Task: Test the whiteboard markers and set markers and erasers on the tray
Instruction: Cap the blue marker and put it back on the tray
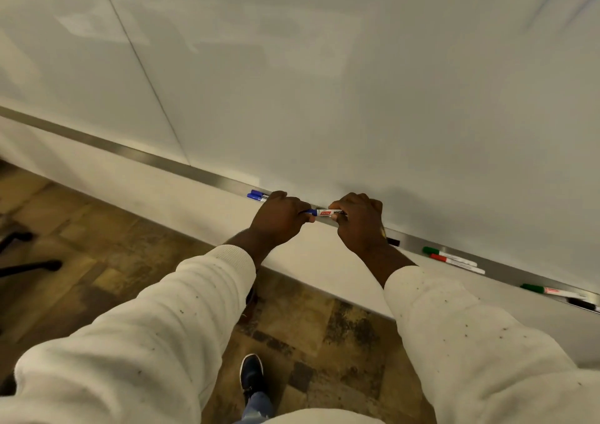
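I see the left hand pinching the blue cap end of a marker while the right hand grips its white barrel, just above the tray. Two blue markers lie on the tray to the left, and green and red markers lie to the right.

Both hands hold one marker level, just in front of the tray under the whiteboard. The left hand pinches its blue cap end and the right hand grips its white barrel. Two blue markers lie on the tray just left of the left hand. To the right lie a green marker and a red marker side by side. Farther right are a second green marker and a black marker. A shoe stands on the floor below.
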A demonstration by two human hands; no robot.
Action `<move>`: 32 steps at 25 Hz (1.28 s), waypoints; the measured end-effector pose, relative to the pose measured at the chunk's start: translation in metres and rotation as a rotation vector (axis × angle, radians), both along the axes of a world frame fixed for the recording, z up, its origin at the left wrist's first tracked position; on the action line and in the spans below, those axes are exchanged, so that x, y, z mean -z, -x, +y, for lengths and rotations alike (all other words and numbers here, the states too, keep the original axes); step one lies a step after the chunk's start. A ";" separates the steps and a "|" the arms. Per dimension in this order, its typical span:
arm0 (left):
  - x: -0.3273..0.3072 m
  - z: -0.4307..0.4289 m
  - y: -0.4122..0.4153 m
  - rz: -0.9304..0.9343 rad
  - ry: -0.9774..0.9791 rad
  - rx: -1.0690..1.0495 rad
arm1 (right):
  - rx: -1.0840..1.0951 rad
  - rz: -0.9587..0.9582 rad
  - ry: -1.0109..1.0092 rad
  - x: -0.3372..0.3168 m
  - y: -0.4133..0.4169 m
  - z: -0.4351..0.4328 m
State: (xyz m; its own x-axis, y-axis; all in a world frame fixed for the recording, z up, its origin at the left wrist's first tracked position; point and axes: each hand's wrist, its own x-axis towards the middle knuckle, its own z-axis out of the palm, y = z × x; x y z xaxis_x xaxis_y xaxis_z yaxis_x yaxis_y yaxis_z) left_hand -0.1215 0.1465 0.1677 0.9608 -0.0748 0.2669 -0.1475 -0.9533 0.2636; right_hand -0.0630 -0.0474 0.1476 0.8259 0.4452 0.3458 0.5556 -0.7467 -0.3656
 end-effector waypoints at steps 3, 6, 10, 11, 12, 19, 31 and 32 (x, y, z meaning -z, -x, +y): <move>0.024 0.055 0.003 0.049 0.035 -0.042 | -0.035 -0.009 0.041 0.016 0.002 0.051; 0.052 0.108 0.009 0.119 0.021 -0.066 | -0.039 0.017 0.046 0.038 0.006 0.099; 0.083 0.171 0.021 0.164 0.012 -0.101 | -0.064 0.039 0.070 0.073 0.012 0.162; 0.092 0.187 0.026 0.188 0.008 -0.116 | -0.074 0.072 0.085 0.081 0.014 0.179; 0.100 0.202 0.032 0.209 -0.001 -0.132 | -0.086 0.111 0.102 0.090 0.015 0.195; 0.144 0.297 0.064 0.331 0.036 -0.278 | -0.252 0.259 0.197 0.142 0.022 0.298; 0.158 0.346 0.064 0.475 0.034 -0.335 | -0.312 0.379 0.325 0.159 0.016 0.363; 0.157 0.345 0.062 0.482 0.023 -0.324 | -0.297 0.384 0.325 0.158 0.015 0.360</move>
State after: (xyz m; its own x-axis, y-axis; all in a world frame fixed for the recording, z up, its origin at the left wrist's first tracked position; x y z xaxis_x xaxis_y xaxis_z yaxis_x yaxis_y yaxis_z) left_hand -0.1834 0.4912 0.0102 0.9471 0.2442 -0.2082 0.2929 -0.9228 0.2502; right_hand -0.0782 0.3123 -0.0106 0.6886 0.7102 -0.1465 0.6316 -0.6866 -0.3600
